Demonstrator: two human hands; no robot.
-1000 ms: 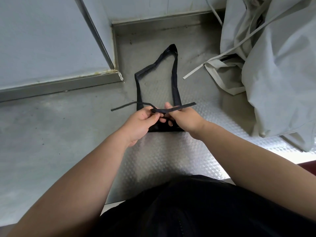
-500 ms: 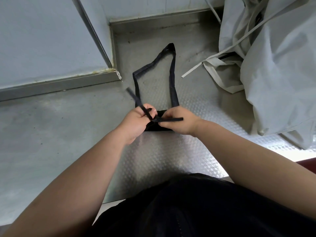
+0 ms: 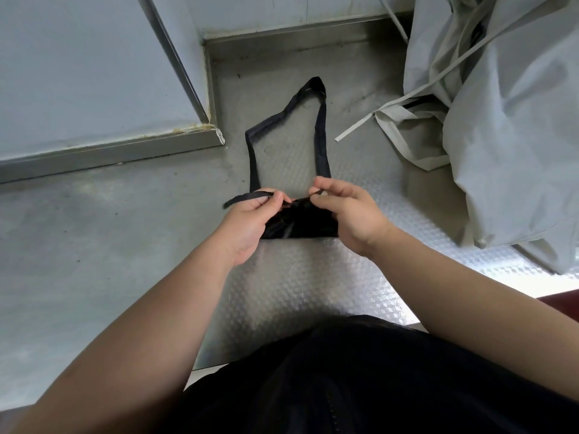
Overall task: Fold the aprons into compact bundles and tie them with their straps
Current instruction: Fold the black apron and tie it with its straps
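A black apron folded into a small bundle point(image 3: 300, 222) lies on the metal counter point(image 3: 94, 245) between my hands. Its neck loop point(image 3: 319, 126) stretches away from me across the counter. My left hand point(image 3: 247, 223) pinches one thin black strap end point(image 3: 247, 197) that sticks out to the left. My right hand point(image 3: 347, 214) pinches the other strap end point(image 3: 316, 192) just above the bundle's top edge. Both hands sit right over the bundle and hide its sides.
A heap of pale grey aprons point(image 3: 507, 120) with loose straps point(image 3: 363, 126) fills the right side of the counter. A raised grey wall panel with a metal edge point(image 3: 109, 151) stands at the back left. My dark clothing shows at the bottom.
Both hands have pulled slightly apart above the bundle. The left strap end swung from pointing up-left to lying flat leftward; the right strap end is now a short stub between the fingertips.
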